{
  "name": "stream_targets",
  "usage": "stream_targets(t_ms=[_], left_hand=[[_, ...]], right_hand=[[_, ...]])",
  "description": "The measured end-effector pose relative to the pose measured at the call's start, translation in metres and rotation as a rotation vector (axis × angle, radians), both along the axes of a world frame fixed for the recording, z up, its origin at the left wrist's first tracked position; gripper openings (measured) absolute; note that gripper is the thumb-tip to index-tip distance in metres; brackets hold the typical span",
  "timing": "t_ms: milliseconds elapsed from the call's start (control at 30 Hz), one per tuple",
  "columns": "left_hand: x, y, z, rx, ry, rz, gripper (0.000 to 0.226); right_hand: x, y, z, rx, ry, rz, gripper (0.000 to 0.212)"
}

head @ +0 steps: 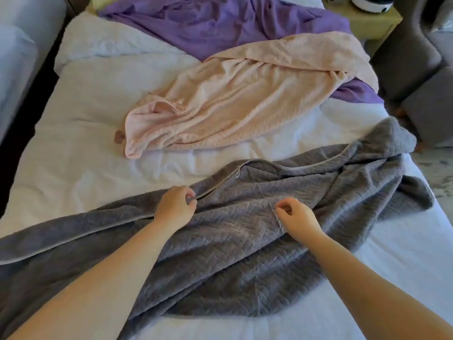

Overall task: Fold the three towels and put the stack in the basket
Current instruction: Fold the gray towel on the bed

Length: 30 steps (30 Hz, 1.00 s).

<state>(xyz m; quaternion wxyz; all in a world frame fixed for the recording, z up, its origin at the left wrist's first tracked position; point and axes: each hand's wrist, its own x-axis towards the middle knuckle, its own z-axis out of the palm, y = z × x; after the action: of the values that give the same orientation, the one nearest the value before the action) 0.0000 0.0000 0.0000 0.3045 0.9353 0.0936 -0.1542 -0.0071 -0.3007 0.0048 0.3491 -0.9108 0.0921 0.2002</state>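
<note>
Nearer than the pink towel (232,106), the left hand (175,207) and right hand (297,218), apart, pinch the bunched grey towel (245,249) (uneven tugs risk a crooked fold).

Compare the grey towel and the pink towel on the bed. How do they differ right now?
The grey towel lies nearest, with the left hand and right hand pinching its cloth; the pink towel lies farther off, untouched. The pink towel's far end overlaps the purple towel; the grey towel lies apart from both. Both are unfolded and rumpled on the white bed.
</note>
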Motion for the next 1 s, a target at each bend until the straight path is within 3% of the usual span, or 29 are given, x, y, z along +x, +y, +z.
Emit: stream_targets(t_ms=[100, 233, 333, 433, 533, 600, 700, 867, 1000], left_hand=[[0.026, -0.007, -0.024, 0.1, -0.069, -0.026, 0.029], [0.05, -0.017, -0.057, 0.243, -0.001, -0.103, 0.05], [0.056, -0.017, -0.073, 0.311, 0.077, -0.176, 0.041], [0.063, -0.01, -0.076, 0.211, 0.04, -0.115, 0.012], [0.072, -0.006, -0.063, 0.025, 0.137, -0.002, 0.015], [0.077, -0.006, -0.044, -0.11, 0.141, 0.135, 0.015], [0.087, -0.009, 0.005, -0.25, 0.047, 0.214, 0.015], [0.105, -0.019, 0.14, -0.435, -0.108, 0.099, 0.043], [0.111, -0.017, 0.262, -0.418, -0.24, -0.115, 0.038]], right_hand=[[0.036, 0.002, -0.019, -0.085, -0.123, 0.025, 0.006], [0.082, 0.004, -0.04, -0.236, -0.261, 0.071, 0.033], [0.11, 0.001, -0.05, -0.38, -0.252, 0.16, 0.052], [0.127, -0.005, -0.059, -0.481, -0.206, 0.216, 0.059], [0.134, -0.011, -0.058, -0.598, -0.165, 0.275, 0.035], [0.133, -0.01, -0.048, -0.48, -0.145, 0.289, 0.018], [0.132, -0.009, -0.01, -0.167, -0.163, 0.211, 0.009], [0.144, -0.011, 0.131, 0.086, -0.34, 0.163, 0.018], [0.143, -0.009, 0.265, 0.233, -0.489, 0.205, 0.014]])
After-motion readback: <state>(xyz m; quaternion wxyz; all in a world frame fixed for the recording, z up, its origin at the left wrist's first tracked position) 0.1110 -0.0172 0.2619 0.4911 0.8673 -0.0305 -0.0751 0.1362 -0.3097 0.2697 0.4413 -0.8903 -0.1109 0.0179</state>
